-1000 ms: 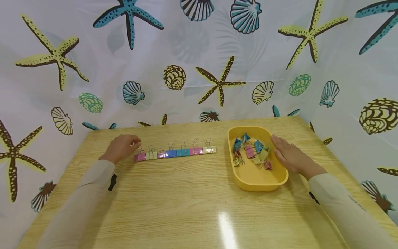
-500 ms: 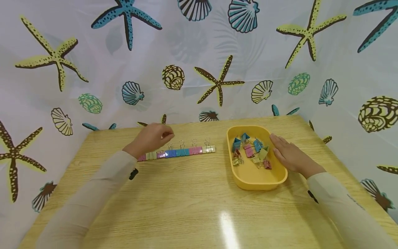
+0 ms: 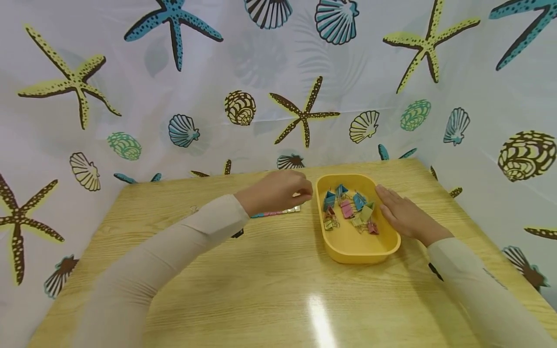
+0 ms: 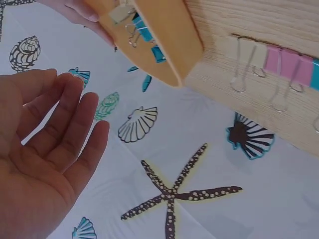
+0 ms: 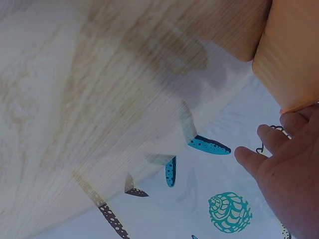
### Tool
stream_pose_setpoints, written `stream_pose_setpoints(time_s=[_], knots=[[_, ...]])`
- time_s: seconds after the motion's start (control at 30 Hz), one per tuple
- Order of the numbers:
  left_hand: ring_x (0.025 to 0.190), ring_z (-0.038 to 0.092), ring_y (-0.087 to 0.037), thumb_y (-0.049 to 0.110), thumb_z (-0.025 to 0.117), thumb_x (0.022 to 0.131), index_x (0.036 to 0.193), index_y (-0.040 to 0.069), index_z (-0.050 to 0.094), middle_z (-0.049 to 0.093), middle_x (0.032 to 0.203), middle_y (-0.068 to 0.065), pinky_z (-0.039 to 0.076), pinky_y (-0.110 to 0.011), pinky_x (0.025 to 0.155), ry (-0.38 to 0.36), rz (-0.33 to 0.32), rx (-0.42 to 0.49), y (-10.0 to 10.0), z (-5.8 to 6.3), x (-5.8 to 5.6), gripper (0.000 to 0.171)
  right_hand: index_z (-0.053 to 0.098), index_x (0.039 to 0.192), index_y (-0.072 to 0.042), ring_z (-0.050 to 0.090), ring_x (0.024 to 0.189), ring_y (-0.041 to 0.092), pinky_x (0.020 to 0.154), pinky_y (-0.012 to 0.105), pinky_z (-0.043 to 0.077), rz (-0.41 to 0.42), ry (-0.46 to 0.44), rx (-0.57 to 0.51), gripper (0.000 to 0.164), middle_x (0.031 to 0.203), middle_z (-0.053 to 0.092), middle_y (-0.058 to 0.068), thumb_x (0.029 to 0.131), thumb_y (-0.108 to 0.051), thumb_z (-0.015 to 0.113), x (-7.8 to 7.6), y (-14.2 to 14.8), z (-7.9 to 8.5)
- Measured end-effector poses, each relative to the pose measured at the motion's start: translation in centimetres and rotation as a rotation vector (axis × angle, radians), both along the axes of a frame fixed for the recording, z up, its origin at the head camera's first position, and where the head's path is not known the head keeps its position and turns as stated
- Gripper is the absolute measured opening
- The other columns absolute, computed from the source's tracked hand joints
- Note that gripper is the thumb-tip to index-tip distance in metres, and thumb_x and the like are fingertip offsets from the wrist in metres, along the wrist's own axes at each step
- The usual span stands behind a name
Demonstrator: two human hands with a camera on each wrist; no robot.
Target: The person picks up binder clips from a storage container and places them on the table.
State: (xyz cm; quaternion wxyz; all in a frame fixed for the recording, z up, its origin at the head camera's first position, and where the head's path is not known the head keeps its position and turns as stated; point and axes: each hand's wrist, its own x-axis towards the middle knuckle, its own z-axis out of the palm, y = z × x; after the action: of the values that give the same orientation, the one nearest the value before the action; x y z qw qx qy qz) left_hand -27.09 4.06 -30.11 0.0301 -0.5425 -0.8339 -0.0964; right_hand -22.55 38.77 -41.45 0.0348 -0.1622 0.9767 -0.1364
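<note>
My left hand [image 3: 278, 191] is in the air just left of the yellow bin [image 3: 361, 246]. Its fingers are loosely bent, and nothing is in it in the left wrist view. Below it runs a row of binder clips [image 3: 274, 213] standing side by side on the table, mostly hidden by my hand and sleeve. A cream binder clip [image 4: 255, 54] and a pink binder clip [image 4: 288, 64] at the row's right end show in the left wrist view. Several loose binder clips [image 3: 346, 209] in blue, pink and yellow lie inside the bin. My right hand [image 3: 404, 215] rests against the bin's right rim, fingers straight.
The light wood table [image 3: 243, 290] meets a white cloth [image 3: 209, 87] printed with starfish and shells at its back and sides. A bright glare lies on the tabletop near the front.
My left hand has moved right, from the left end of the clip row to beside the bin. My right hand stays at the bin's rim, and the clips lie as before.
</note>
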Motion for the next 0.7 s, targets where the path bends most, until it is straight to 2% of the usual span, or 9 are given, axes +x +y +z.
stream_pose_setpoints(time_s=[0.17, 0.3, 0.4, 0.47, 0.6, 0.7], knots=[[0.071, 0.054, -0.005, 0.019, 0.056, 0.098, 0.089, 0.014, 0.071, 0.066, 0.082, 0.004, 0.044, -0.02, 0.069, -0.03, -0.068, -0.039, 4.0, 1.5, 0.4, 0.018, 0.008, 0.152, 0.002, 0.013, 0.141, 0.048, 0.107, 0.068, 0.012, -0.007, -0.005, 0.007, 0.057, 0.157, 0.011, 0.025, 0.106, -0.026, 0.028, -0.1, 0.0, 0.2], [0.07, 0.05, -0.008, 0.018, 0.055, 0.098, 0.092, 0.012, 0.072, 0.065, 0.081, 0.003, 0.041, -0.02, 0.068, -0.041, -0.087, -0.07, 6.9, 2.8, 1.0, 0.018, 0.008, 0.153, 0.001, 0.013, 0.141, 0.047, 0.107, 0.068, 0.011, -0.002, -0.011, 0.009, 0.057, 0.157, 0.01, 0.024, 0.107, -0.028, 0.026, -0.4, -0.1, 0.2], [0.072, 0.051, -0.008, 0.019, 0.056, 0.098, 0.097, 0.011, 0.072, 0.065, 0.084, 0.002, 0.042, -0.019, 0.069, -0.051, -0.089, -0.084, 9.1, 3.2, 1.2, 0.018, 0.008, 0.152, 0.002, 0.013, 0.141, 0.048, 0.107, 0.068, 0.011, -0.005, -0.015, 0.008, 0.057, 0.157, 0.011, 0.025, 0.107, -0.028, 0.026, -0.4, -0.2, 0.4], [0.075, 0.054, -0.007, 0.02, 0.056, 0.098, 0.099, 0.011, 0.073, 0.067, 0.086, 0.003, 0.043, -0.017, 0.071, -0.089, -0.085, -0.081, 10.5, 3.2, 1.2, 0.019, 0.01, 0.152, 0.003, 0.012, 0.141, 0.049, 0.107, 0.068, 0.01, -0.015, -0.022, 0.004, 0.057, 0.156, 0.011, 0.026, 0.107, -0.028, 0.026, -0.3, -0.1, 0.5], [0.082, 0.061, -0.005, 0.023, 0.058, 0.097, 0.103, 0.012, 0.073, 0.069, 0.095, 0.005, 0.046, -0.014, 0.076, -0.191, -0.037, -0.066, 12.9, 2.6, 0.9, 0.019, 0.013, 0.151, 0.004, 0.011, 0.14, 0.05, 0.106, 0.069, 0.009, -0.027, -0.036, -0.015, 0.057, 0.154, 0.014, 0.03, 0.107, -0.029, 0.026, -0.1, 0.0, 0.4], [0.082, 0.062, -0.005, 0.025, 0.06, 0.096, 0.102, 0.013, 0.073, 0.069, 0.096, 0.005, 0.047, -0.015, 0.075, -0.234, 0.054, -0.07, 14.2, 2.1, 0.8, 0.019, 0.012, 0.152, 0.003, 0.01, 0.141, 0.049, 0.106, 0.069, 0.009, -0.031, -0.043, -0.03, 0.058, 0.154, 0.014, 0.03, 0.107, -0.03, 0.026, 0.0, -0.1, 0.3]])
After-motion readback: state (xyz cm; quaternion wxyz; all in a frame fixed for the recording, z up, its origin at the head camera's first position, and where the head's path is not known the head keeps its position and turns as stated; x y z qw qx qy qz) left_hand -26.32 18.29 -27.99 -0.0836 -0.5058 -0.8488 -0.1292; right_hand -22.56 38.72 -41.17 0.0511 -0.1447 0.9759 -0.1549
